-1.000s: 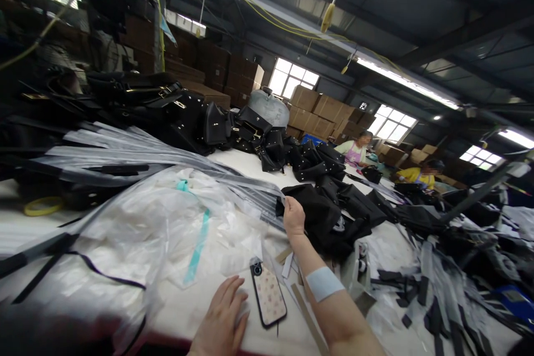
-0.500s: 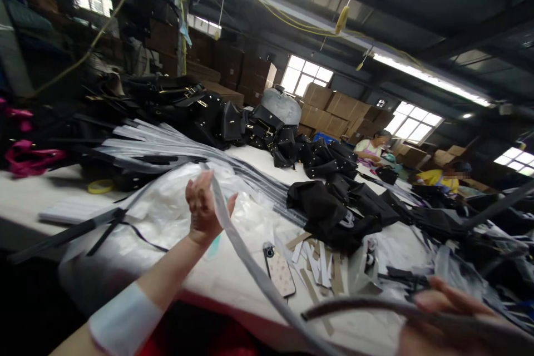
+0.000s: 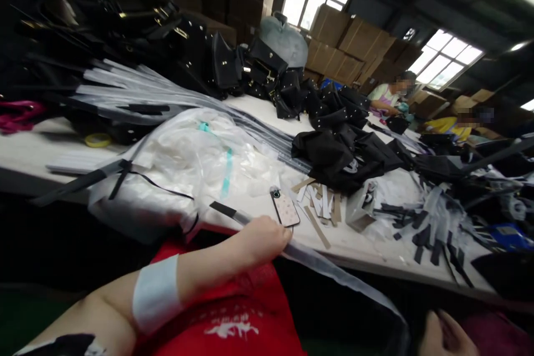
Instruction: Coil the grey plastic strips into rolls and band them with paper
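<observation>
**Keep the strip (image 3: 334, 270) flat and untwisted across the near side of the phone (image 3: 286, 208)**

The strip, pale and see-through, passes in front of the phone: its black end (image 3: 223, 209) lies to the left, and its long run drops away to the lower right, off the table (image 3: 342, 253). The left hand (image 3: 267, 236), just on the near side of the phone, has its fingers curled closely around the strip. The right hand (image 3: 446, 336), well to the phone's lower right, is blurred and cut by the frame; whether its fingers hold anything cannot be told.

Good handling likely means a firm but uncrushing grip, since such thin material probably creases easily. A little tension would take out the sag right of the phone. The wrist is best kept clear of the phone, and the black end away from the plastic bag (image 3: 175, 147) to its left, where it might snag.
</observation>
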`<state>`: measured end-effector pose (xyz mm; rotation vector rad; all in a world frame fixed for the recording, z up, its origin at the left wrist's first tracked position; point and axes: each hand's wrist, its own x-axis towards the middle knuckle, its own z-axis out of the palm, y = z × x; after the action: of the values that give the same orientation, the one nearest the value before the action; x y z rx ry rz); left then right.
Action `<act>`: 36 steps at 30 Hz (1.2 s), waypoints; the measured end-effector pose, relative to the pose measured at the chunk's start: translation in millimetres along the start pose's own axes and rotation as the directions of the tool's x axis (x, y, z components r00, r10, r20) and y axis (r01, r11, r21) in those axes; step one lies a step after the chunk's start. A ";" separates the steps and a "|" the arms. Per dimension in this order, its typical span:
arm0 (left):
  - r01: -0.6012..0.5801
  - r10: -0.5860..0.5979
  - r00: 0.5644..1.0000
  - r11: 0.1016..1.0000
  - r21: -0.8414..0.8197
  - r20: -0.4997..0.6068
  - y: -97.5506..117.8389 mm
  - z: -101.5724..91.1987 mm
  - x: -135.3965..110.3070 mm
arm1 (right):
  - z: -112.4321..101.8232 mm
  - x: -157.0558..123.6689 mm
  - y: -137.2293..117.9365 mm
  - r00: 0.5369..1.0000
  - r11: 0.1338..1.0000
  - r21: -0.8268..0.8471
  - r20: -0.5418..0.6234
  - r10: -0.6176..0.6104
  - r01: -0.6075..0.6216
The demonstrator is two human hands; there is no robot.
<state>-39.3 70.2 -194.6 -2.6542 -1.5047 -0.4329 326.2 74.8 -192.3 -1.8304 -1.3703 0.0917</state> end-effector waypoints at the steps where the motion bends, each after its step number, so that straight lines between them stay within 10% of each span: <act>1: -0.043 0.048 0.996 0.997 -0.063 0.079 22.2 9.3 3.1 | 14.5 -11.0 -1.5 0.997 0.996 0.082 0.078 0.020 -0.026; 3: -0.086 0.117 0.979 0.979 -0.184 0.164 56.5 25.9 6.3 | 48.2 -37.0 -14.2 0.897 0.950 0.305 0.435 -0.080 -0.063; 5: -0.080 0.143 0.962 0.963 -0.259 0.234 72.2 36.1 4.6 | 80.3 -61.6 -33.4 0.517 0.887 0.440 0.797 -0.313 -0.141; 7: -0.041 0.135 0.946 0.952 -0.305 0.295 67.8 37.1 -2.0 | 102.1 -76.7 -49.5 0.210 0.867 0.451 0.887 -0.410 -0.211; 14: 0.427 0.106 0.785 0.620 -0.658 0.610 -14.0 13.0 -49.0 | 103.2 -71.3 -43.5 -0.165 0.908 0.324 0.913 -0.373 -0.265; 21: 0.760 0.346 0.530 0.210 -0.615 0.774 -47.2 24.2 -81.1 | 101.5 -58.4 -29.9 -0.115 0.906 0.403 0.901 -0.418 -0.131; 30: 0.786 0.446 0.513 0.099 -0.610 0.733 -31.4 27.4 -64.5 | 112.9 -53.8 -33.9 0.003 0.925 0.378 0.926 -0.378 -0.044; 36: 0.813 0.312 0.475 0.202 -0.546 0.823 -29.2 40.4 -65.9 | 110.6 -51.4 -32.8 0.039 0.943 0.322 0.945 -0.326 0.079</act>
<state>-87.3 38.2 -253.7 -3.8098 -3.0004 0.1508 224.6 96.7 -264.1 -1.1993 -2.4238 1.6093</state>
